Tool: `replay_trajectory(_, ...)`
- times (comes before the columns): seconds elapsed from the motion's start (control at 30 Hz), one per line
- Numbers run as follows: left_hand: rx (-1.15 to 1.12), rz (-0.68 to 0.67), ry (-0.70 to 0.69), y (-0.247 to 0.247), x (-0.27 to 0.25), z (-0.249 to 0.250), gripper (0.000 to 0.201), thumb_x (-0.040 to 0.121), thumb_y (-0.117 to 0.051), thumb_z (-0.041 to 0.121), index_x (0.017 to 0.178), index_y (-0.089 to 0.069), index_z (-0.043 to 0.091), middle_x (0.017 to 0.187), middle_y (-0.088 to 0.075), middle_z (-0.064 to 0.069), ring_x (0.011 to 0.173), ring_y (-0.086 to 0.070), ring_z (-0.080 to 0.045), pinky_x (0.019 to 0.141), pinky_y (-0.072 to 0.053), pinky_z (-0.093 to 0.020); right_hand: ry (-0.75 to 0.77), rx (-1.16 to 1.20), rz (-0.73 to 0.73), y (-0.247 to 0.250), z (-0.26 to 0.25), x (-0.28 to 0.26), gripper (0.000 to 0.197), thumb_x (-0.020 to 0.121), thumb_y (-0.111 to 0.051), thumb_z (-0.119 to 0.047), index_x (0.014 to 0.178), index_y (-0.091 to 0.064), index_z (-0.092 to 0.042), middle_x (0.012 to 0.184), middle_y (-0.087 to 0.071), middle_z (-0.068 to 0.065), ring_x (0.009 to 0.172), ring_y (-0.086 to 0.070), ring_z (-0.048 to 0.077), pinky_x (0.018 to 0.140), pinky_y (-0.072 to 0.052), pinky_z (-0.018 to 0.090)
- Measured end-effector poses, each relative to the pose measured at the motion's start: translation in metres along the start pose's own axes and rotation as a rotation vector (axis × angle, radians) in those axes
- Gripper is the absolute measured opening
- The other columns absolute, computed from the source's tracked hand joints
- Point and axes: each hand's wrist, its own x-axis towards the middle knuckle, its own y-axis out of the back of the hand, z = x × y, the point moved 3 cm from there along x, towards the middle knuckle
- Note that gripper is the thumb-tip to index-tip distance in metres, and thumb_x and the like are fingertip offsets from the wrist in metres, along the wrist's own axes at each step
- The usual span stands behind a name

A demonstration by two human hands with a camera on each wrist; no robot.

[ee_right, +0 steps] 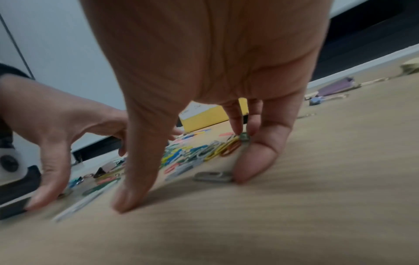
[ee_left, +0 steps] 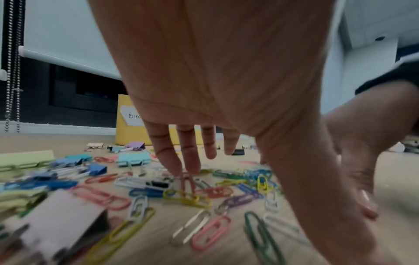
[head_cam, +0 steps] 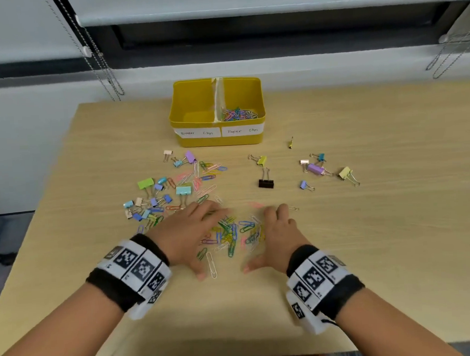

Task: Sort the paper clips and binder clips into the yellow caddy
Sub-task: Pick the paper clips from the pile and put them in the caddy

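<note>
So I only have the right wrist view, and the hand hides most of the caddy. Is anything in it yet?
Observer: Yes. The head view shows paper clips in the right compartment of the caddy, labelled Paper Clips.
Reviewer: And the left compartment?
Observer: The left compartment is labelled Binder Clips, and no clips show in it.
Reviewer: Are there binder clips on the right side of the table?
Observer: Several, including a black clip lying beyond the right hand.
</note>
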Motion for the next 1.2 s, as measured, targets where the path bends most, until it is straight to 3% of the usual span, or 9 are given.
replay_trajectory(0.13, -0.111, 0.046, -0.037, -0.005, 0.014, 0.003, 0.114, 0.056, -0.083, 0.049, 0.147, -0.015, 0.034, 0.138, -0.025, 0.007, 0.124, -0.033, -0.015, 0.102, -0.038, -0.03, 0.052, 0.123, 0.039, 0.0, -0.007, 0.008, 0.096, 0.057, -0.085, -0.039, 0.13, -0.03, -0.008, 0.127, -0.029, 0.011, 0.111, -0.046, 0.033, 0.098, -0.043, 0.04)
replay_trajectory(0.27, -0.199, 0.159, -0.025, -0.002, 0.023, 0.006, 0.079, 0.071, -0.074, 0.046, 0.139, -0.037, 0.03, 0.128, -0.036, 0.006, 0.117, -0.044, -0.016, 0.09, -0.044, -0.029, 0.106, 0.226, 0.082, 0.006, 0.0, 0.011, 0.059, 0.071, -0.077, -0.022, 0.118, -0.044, -0.01, 0.119, -0.036, 0.009, 0.101, -0.055, 0.029, 0.094, -0.047, 0.041)
replay_trajectory(0.3, -0.194, 0.185, -0.023, -0.002, 0.023, 0.005, 0.077, 0.072, -0.073, 0.046, 0.138, -0.037, 0.03, 0.129, -0.037, 0.007, 0.117, -0.043, -0.015, 0.089, -0.043, -0.027, 0.102, 0.233, 0.098, 0.007, 0.004, 0.01, 0.059, 0.071, -0.077, -0.024, 0.118, -0.044, -0.01, 0.119, -0.036, 0.008, 0.1, -0.055, 0.028, 0.093, -0.048, 0.04)
replay_trajectory(0.37, -0.166, 0.212, -0.023, -0.003, 0.021, 0.002, 0.079, 0.073, -0.071, 0.049, 0.141, -0.033, 0.032, 0.133, -0.034, 0.009, 0.12, -0.038, -0.013, 0.09, -0.04, -0.025, 0.059, 0.218, 0.124, 0.005, 0.007, 0.006, 0.08, 0.063, -0.082, -0.039, 0.123, -0.038, -0.01, 0.12, -0.034, 0.006, 0.101, -0.053, 0.026, 0.094, -0.048, 0.039)
replay_trajectory(0.43, -0.154, 0.217, -0.04, -0.004, 0.021, 0.0, 0.08, 0.074, -0.068, 0.051, 0.142, -0.03, 0.037, 0.136, -0.032, 0.011, 0.122, -0.034, -0.013, 0.094, -0.041, -0.028, 0.028, 0.147, 0.127, 0.001, 0.003, 0.004, 0.102, 0.053, -0.082, -0.052, 0.13, -0.031, -0.01, 0.122, -0.031, 0.007, 0.106, -0.049, 0.028, 0.097, -0.045, 0.039)
replay_trajectory(0.47, -0.152, 0.214, -0.053, -0.004, 0.022, 0.0, 0.077, 0.075, -0.067, 0.051, 0.142, -0.03, 0.039, 0.137, -0.033, 0.011, 0.121, -0.033, -0.014, 0.095, -0.042, -0.03, 0.032, 0.106, 0.123, -0.001, -0.002, 0.004, 0.104, 0.054, -0.082, -0.053, 0.131, -0.029, -0.01, 0.124, -0.03, 0.008, 0.108, -0.047, 0.029, 0.098, -0.043, 0.039)
replay_trajectory(0.73, -0.207, 0.279, -0.074, -0.002, 0.03, 0.01, 0.038, 0.09, -0.056, 0.033, 0.128, -0.054, 0.026, 0.12, -0.051, 0.003, 0.108, -0.048, -0.018, 0.089, -0.041, -0.029, 0.114, 0.156, 0.121, -0.004, -0.022, 0.016, 0.037, 0.087, -0.06, -0.017, 0.12, -0.044, -0.012, 0.124, -0.039, 0.011, 0.106, -0.051, 0.032, 0.089, -0.045, 0.036)
replay_trajectory(1.03, -0.116, 0.255, -0.046, 0.008, 0.037, 0.016, 0.03, 0.095, -0.048, 0.028, 0.121, -0.055, 0.017, 0.115, -0.052, -0.004, 0.105, -0.054, -0.022, 0.078, -0.043, -0.033, 0.149, 0.166, 0.167, 0.005, -0.018, 0.024, 0.029, 0.088, -0.051, -0.007, 0.117, -0.056, -0.009, 0.122, -0.05, 0.011, 0.103, -0.057, 0.03, 0.085, -0.047, 0.031)
replay_trajectory(1.2, -0.165, 0.215, -0.016, 0.014, 0.042, 0.015, 0.028, 0.093, -0.051, 0.028, 0.119, -0.058, 0.017, 0.111, -0.055, -0.004, 0.1, -0.057, -0.024, 0.078, -0.044, -0.033, 0.121, 0.276, 0.182, 0.008, -0.007, 0.029, 0.02, 0.087, -0.058, -0.011, 0.104, -0.068, -0.009, 0.101, -0.059, 0.008, 0.088, -0.055, 0.023, 0.073, -0.037, 0.025)
